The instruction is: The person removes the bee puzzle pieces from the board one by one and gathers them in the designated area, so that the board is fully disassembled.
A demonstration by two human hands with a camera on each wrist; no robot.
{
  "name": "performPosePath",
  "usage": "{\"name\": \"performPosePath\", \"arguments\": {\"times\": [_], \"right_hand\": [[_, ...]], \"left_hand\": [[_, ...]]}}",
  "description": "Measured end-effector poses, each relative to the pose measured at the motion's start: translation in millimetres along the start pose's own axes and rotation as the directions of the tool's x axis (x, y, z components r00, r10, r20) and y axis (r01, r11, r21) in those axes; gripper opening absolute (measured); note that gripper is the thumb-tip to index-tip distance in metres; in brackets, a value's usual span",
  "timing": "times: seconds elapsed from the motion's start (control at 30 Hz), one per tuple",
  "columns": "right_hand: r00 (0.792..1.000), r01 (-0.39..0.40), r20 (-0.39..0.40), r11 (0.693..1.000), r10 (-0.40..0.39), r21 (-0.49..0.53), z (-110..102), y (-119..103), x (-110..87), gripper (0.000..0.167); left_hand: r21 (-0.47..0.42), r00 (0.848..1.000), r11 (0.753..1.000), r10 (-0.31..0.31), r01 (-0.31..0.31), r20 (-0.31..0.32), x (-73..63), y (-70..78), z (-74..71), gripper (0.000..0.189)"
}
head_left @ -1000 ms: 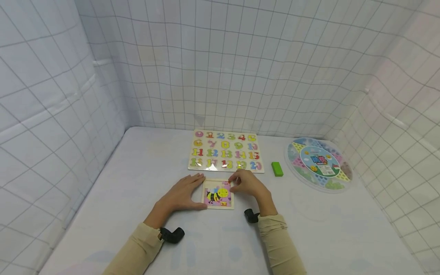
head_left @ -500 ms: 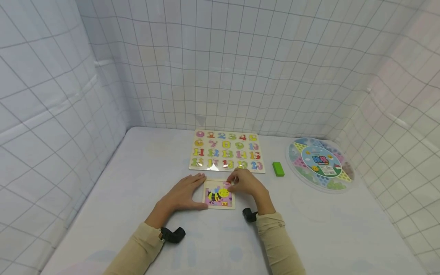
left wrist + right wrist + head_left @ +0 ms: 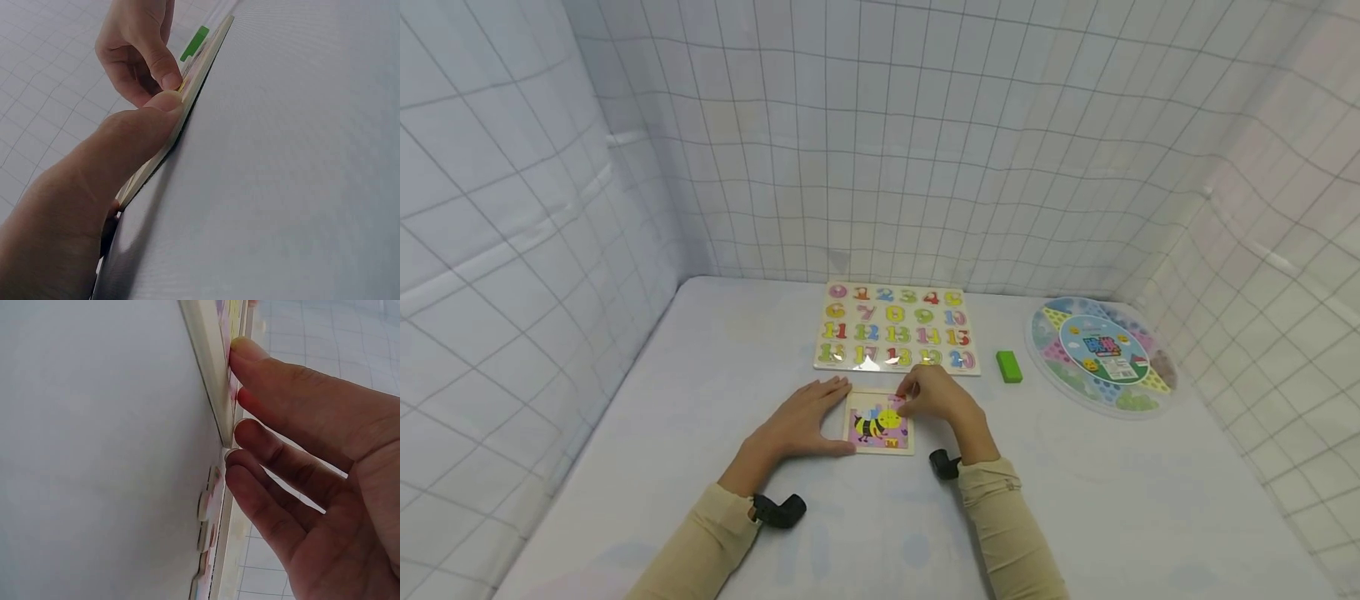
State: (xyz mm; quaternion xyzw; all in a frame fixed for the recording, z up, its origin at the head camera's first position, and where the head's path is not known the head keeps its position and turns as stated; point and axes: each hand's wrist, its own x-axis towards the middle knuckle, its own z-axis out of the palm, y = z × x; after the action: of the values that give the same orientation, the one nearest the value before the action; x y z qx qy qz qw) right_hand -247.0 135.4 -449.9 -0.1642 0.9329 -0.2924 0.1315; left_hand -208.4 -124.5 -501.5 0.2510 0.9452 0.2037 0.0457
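Head view: squarish puzzle [image 3: 872, 429], left hand [image 3: 797, 425] spread along its nine o'clock edge, right hand [image 3: 938, 394] touching around two, can't tell if pinching.

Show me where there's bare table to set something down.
Free: left of the number puzzle, beyond the left hand; also right of the right hand, nearer than the green block and Chinese checkers board. Crowded: the middle, with both hands at the bee puzzle close below the number puzzle.

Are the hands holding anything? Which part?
The left hand steadies the square wooden yellow-bee puzzle at its left corners; whether the right hand pinches anything is unclear.
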Motion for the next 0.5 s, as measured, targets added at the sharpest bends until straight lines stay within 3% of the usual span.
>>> {"name": "performPosePath", "arguments": {"times": [0.5], "right_hand": [[1.000, 0.022, 0.015, 1.000, -0.022, 0.008, 0.2, 1.2, -0.7, 0.020]], "left_hand": [[-0.005, 1.000, 1.000, -0.009, 0.009, -0.002, -0.9, 2.4, -0.9, 0.103]]}}
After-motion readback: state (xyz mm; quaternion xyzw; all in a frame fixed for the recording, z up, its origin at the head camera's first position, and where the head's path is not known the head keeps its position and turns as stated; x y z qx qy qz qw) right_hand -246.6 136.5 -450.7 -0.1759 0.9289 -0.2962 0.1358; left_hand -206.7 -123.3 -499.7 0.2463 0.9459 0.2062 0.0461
